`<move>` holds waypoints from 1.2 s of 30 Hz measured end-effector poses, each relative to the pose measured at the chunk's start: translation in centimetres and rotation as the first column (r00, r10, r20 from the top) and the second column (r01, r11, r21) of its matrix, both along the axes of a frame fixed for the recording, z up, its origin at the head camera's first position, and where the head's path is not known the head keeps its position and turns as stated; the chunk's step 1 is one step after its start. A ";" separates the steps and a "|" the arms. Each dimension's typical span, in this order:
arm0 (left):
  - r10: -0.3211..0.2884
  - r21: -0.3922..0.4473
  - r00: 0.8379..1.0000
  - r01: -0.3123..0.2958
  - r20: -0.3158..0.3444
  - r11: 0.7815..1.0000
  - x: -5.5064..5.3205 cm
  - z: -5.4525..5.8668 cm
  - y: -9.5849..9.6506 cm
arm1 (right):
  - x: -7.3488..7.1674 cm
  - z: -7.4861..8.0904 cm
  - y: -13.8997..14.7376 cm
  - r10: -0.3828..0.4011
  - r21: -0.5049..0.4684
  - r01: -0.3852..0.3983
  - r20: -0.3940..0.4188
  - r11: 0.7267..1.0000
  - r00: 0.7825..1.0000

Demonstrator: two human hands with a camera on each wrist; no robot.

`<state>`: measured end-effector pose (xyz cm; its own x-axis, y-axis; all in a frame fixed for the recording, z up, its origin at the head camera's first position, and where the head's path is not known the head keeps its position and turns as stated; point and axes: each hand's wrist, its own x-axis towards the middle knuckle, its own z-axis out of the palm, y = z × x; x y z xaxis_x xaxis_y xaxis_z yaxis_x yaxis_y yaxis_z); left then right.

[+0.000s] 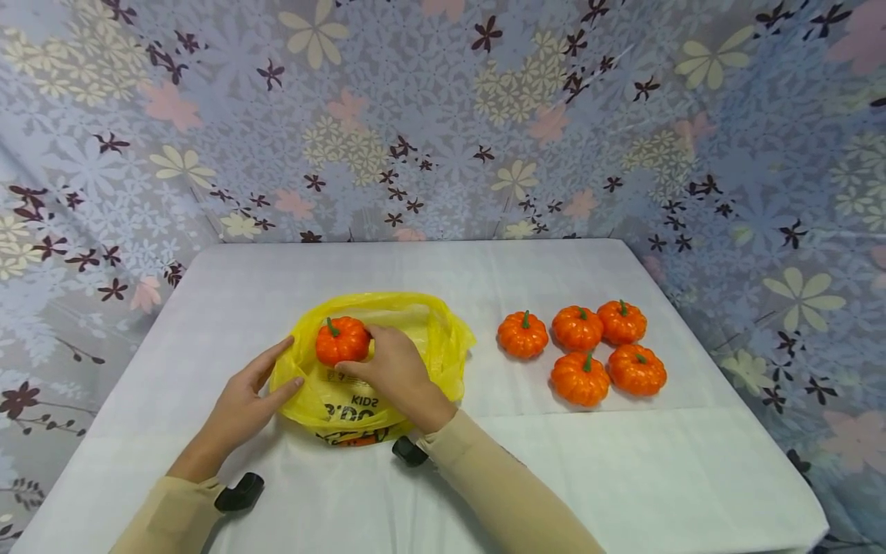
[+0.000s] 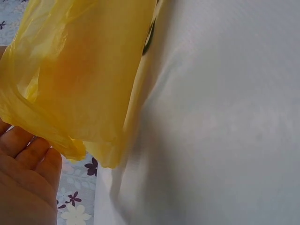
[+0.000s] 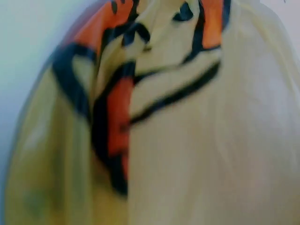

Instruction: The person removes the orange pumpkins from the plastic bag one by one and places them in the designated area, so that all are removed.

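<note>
A yellow plastic bag (image 1: 453, 338) with dark printing lies on the white table, its mouth spread wide. My right hand (image 1: 398, 369) grips a small orange pumpkin (image 1: 341, 342) with a green stem at the left part of the bag's mouth; its height above the bag's bottom is hard to judge. At the bag's left rim, my left hand (image 1: 245, 396) holds the plastic between thumb and fingers. The left wrist view shows the bag (image 2: 93, 84) close up, with an orange patch glowing through it. Only the bag's blurred printed side (image 3: 173, 140) appears in the right wrist view.
To the right of the bag sit several more orange pumpkins (image 1: 581, 378) in a loose group. A white cloth covers the table (image 1: 623, 477). Flowered fabric (image 1: 443, 115) hangs behind and along the sides. Black wrist devices (image 1: 240, 492) are worn at both cuffs.
</note>
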<state>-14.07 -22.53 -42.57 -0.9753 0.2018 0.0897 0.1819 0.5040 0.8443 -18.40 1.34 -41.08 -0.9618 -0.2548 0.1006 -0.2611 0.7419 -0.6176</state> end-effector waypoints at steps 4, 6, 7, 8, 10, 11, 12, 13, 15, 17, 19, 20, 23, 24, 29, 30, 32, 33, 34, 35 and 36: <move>-0.005 0.002 1.000 0.005 0.001 1.000 0.1 0.0 0.0 | 0.5 0.3 1.1 0.000 -0.009 -0.001 -0.030 1.000 1.000; -0.008 0.004 1.000 0.008 -0.004 1.000 0.1 0.0 0.0 | 0.7 0.3 1.5 -0.008 -0.030 0.007 -0.046 1.000 0.999; -0.008 0.004 1.000 0.008 -0.004 1.000 0.2 -0.1 0.0 | 0.8 0.3 1.8 -0.013 -0.047 0.011 -0.048 0.999 0.999; -0.009 0.004 1.000 0.009 -0.006 1.000 0.2 -0.1 0.0 | 0.9 0.3 2.0 -0.016 -0.065 0.013 -0.057 0.998 0.998; -0.008 0.002 1.000 0.008 -0.006 1.000 0.3 -0.2 0.0 | 1.1 0.3 2.6 -0.024 -0.100 0.017 -0.069 0.995 0.997; -0.007 0.001 1.000 0.007 -0.005 1.000 0.4 -0.2 0.0 | 1.2 0.4 2.9 -0.028 -0.120 0.018 -0.076 0.993 0.997; -0.005 -0.001 1.000 0.005 -0.001 1.000 0.4 -0.3 0.0 | 1.3 0.5 3.3 -0.028 -0.147 0.016 -0.084 0.989 0.996; -0.004 -0.003 1.000 0.004 0.002 1.000 0.5 -0.3 0.0 | 1.4 0.6 3.7 -0.031 -0.169 0.015 -0.091 0.985 0.995; -0.003 -0.008 1.000 0.003 0.001 1.000 0.5 -0.4 0.0 | 1.6 0.9 4.7 -0.047 -0.196 0.025 -0.111 0.980 0.993; -0.006 -0.011 1.000 0.005 -0.008 1.000 0.5 -0.4 0.0 | 1.7 1.2 5.8 -0.065 -0.229 0.034 -0.127 0.973 0.990; -0.008 -0.016 1.000 0.008 -0.011 1.000 0.5 -0.4 0.0 | 1.9 1.6 7.0 -0.098 -0.243 0.063 -0.135 0.968 0.986; -0.008 -0.018 1.000 0.008 -0.011 1.000 0.5 -0.4 0.0 | 2.0 1.7 7.5 -0.116 -0.245 0.081 -0.134 0.966 0.984; -0.005 -0.023 1.000 0.005 0.000 1.000 0.4 -0.3 0.0 | 2.3 2.3 9.2 -0.161 -0.275 0.122 -0.122 0.954 0.979; -0.004 -0.024 1.000 0.004 0.006 1.000 0.4 -0.3 0.0 | 2.5 2.5 9.8 -0.177 -0.283 0.138 -0.114 0.949 0.978; -0.001 -0.042 1.000 0.000 -0.002 0.999 0.4 -0.5 -0.1 | 3.5 2.4 12.6 -0.229 -0.329 0.190 -0.086 0.925 0.970; 0.001 -0.047 1.000 -0.001 -0.006 0.999 0.4 -0.5 -0.1 | 3.8 2.3 13.1 -0.239 -0.328 0.200 -0.081 0.923 0.968; 0.000 -0.056 1.000 0.000 -0.011 0.998 0.4 -0.5 -0.1 | 4.2 2.0 14.2 -0.260 -0.320 0.223 -0.077 0.921 0.963; -0.003 -0.054 1.000 0.002 -0.014 0.999 0.4 -0.5 -0.1 | 4.4 1.8 14.8 -0.271 -0.315 0.234 -0.077 0.920 0.959; -0.005 -0.053 1.000 0.005 -0.015 0.999 0.5 -0.5 0.0 | 4.6 1.7 15.3 -0.285 -0.308 0.248 -0.081 0.919 0.955; -0.006 -0.054 1.000 0.005 -0.018 0.999 0.5 -0.5 0.0 | 4.8 1.5 15.8 -0.295 -0.304 0.257 -0.086 0.918 0.952; -0.008 -0.052 1.000 0.007 -0.019 0.999 0.5 -0.5 0.0 | 5.0 1.3 16.2 -0.306 -0.300 0.267 -0.092 0.916 0.948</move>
